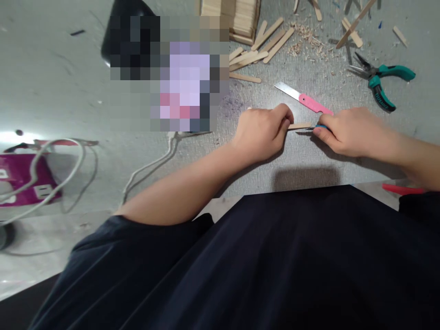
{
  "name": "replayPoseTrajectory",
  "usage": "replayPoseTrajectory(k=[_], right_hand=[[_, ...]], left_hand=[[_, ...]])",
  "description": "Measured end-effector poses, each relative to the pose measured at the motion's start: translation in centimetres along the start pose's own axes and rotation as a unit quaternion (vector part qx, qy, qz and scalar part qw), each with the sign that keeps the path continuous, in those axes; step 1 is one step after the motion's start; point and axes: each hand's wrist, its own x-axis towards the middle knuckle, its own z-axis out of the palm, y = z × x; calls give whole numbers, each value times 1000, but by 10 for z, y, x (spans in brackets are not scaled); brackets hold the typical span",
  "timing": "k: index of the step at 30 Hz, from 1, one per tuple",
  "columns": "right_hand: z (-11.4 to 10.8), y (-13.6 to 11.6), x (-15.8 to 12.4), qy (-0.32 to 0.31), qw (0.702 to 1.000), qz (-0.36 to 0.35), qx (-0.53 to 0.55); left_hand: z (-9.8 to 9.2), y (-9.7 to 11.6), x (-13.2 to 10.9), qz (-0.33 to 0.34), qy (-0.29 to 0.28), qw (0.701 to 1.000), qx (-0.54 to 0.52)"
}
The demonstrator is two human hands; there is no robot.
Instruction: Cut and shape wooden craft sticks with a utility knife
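Observation:
My left hand (263, 130) is closed in a pinch on the left end of a flat wooden stick (299, 125) that lies on the grey mat (309, 156). Facing it from the right, my right hand (347, 130) is closed around a small tool with a blue grip (320, 127); its dark tip meets the stick's right end. Most of that tool is hidden in my fingers. Just beyond both hands lies a pink-handled blade (304, 98).
Loose wooden sticks (261, 50) and shavings (307, 39) lie at the back, beside a stacked wooden piece (233, 18). Green-handled pliers (381, 80) rest at the right. A white cable (151, 165), a purple box (24, 181) and a red handle (400, 189) are nearby.

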Motion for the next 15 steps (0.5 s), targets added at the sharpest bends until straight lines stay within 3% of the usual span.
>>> replayPoseTrajectory(k=[15], right_hand=[[-3, -11, 2, -60, 997, 48, 14]], left_hand=[[-6, -1, -12, 40, -8, 999, 17]])
